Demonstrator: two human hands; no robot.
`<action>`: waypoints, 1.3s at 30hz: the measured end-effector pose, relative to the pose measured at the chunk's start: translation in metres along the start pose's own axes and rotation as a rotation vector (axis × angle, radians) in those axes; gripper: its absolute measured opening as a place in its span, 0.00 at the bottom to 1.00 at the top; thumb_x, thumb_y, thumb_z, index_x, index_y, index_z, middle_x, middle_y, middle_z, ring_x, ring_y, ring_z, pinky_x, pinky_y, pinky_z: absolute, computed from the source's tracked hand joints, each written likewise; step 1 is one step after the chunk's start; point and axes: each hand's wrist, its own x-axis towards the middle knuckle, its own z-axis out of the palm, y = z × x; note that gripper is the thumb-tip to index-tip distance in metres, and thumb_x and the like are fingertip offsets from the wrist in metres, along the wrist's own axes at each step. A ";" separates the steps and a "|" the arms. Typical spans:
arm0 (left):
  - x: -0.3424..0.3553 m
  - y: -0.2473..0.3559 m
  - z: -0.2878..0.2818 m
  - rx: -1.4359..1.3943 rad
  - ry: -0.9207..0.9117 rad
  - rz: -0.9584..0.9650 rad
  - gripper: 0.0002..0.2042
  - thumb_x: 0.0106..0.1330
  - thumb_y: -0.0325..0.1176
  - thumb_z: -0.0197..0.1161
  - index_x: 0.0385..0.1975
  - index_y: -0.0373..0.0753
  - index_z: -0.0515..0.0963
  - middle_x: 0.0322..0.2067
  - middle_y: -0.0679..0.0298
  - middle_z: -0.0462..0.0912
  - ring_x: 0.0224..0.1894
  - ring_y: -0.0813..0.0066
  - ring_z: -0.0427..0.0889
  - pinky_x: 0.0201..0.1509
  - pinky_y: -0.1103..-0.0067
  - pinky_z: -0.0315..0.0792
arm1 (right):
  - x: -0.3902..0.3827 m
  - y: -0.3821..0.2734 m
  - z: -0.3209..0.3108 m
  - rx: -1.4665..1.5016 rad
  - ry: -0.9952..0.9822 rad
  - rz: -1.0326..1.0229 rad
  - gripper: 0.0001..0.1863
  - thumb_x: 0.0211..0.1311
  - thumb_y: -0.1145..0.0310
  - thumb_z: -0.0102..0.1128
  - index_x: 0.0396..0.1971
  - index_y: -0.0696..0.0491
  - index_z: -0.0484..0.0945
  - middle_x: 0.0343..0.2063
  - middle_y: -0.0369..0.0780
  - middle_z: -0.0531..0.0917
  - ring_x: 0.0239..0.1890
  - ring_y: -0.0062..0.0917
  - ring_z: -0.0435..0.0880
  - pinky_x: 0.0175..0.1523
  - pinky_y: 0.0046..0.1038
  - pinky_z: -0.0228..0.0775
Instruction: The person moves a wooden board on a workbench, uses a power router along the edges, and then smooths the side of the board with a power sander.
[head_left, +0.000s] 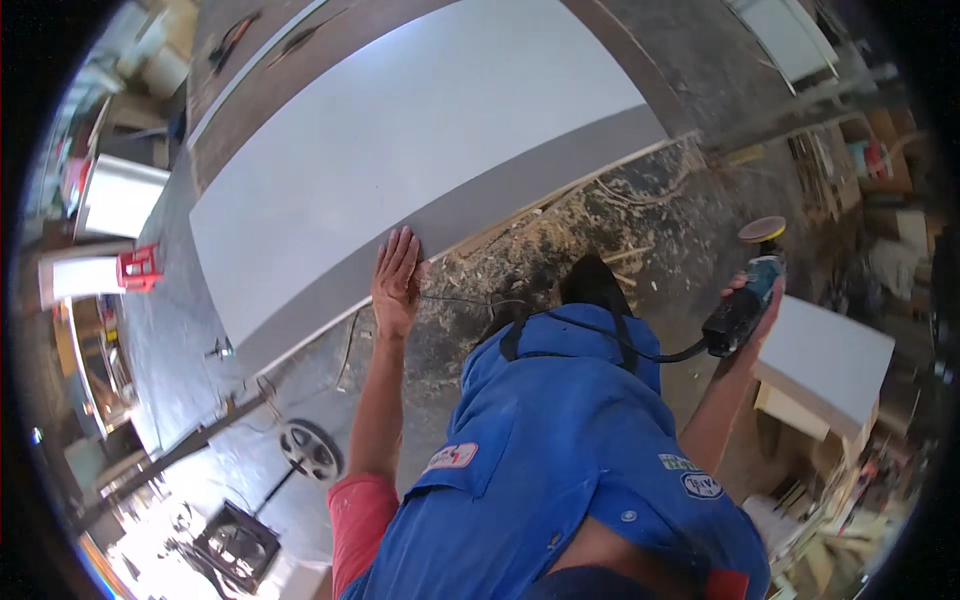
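Place: woodworking workshop
Workpiece: large flat white grey-bordered panel (420,130)
Debris: pale wood chips and shavings (530,248) strewn along the panel's near edge
Power tool: teal-and-black handheld disc sander (742,308), right of the panel
Timber: jumbled pale wooden offcuts (822,562), nearer and farther right than the panel

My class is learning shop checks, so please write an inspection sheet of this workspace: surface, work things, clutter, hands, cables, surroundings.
Surface: large white board, grey band along its near side.
Work things: sander, black and teal, its round disc raised clear of the board; whether it is running cannot be told.
Clutter: shavings and wood scraps on the floor beside the board.
Hands: left hand flat on the grey band; right hand gripping the sander.
Cables: dark cord runs from the sander across the person's front; far end not traceable.
Surroundings: red stool at left, white-topped box at right.
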 end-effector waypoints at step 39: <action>0.153 0.207 0.187 0.312 -0.137 -0.686 0.50 0.61 0.66 0.62 0.80 0.60 0.45 0.81 0.56 0.31 0.81 0.45 0.27 0.78 0.42 0.28 | 0.296 -0.062 0.082 -0.811 -0.366 0.949 0.31 0.65 0.39 0.63 0.39 0.58 0.78 0.24 0.43 0.84 0.23 0.28 0.88 0.28 0.31 0.86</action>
